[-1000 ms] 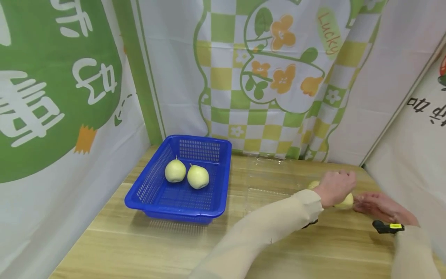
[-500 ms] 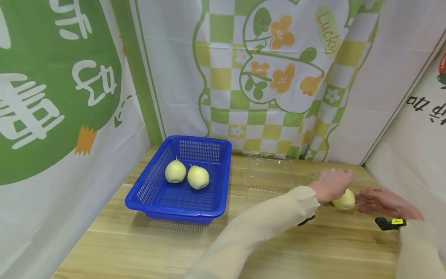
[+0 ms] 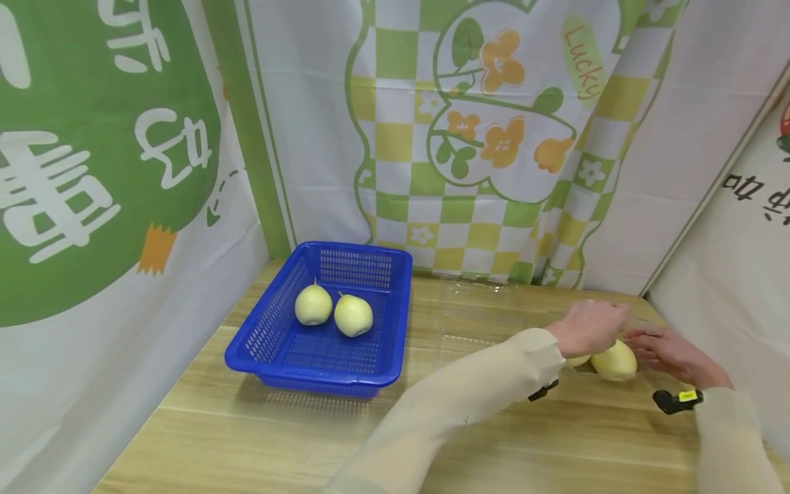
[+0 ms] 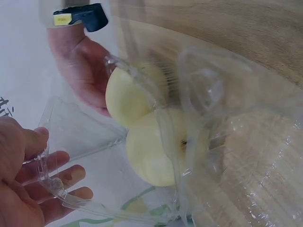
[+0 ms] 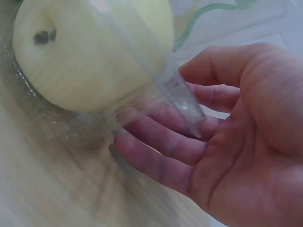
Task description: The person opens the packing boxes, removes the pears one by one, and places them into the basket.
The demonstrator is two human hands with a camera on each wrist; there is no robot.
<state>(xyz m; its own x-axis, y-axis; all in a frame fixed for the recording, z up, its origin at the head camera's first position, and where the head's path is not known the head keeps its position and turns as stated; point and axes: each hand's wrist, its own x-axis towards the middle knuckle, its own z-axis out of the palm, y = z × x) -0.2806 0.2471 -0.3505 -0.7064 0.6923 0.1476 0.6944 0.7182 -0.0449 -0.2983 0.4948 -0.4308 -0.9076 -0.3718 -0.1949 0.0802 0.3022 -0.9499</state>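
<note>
Two pale yellow pears [image 3: 614, 361] sit inside a clear plastic clamshell box [image 4: 208, 90] at the table's right side. My left hand [image 3: 589, 328] reaches across above the box. In the left wrist view its thumb and fingers [image 4: 71, 176] pinch the rim of the raised clear lid [image 4: 80, 127]. On the right, my right hand [image 3: 679, 353] rests by the box's end wall, palm toward the pears. Its loosely bent fingers [image 5: 161, 163] lie along the outside of the clear wall, and the thumb is close to the rim.
A blue plastic basket [image 3: 382, 374] with two more pears [image 3: 354, 315] stands on the wooden table [image 3: 247, 446] to the left. Another clear plastic box [image 3: 472, 322] lies behind my left forearm. Printed curtains [image 3: 395, 151] hang at the back and sides.
My right hand drew back slightly, then came in against the box again. The front pear in the box has shifted slightly toward me and shows more fully. The left hand has barely moved.
</note>
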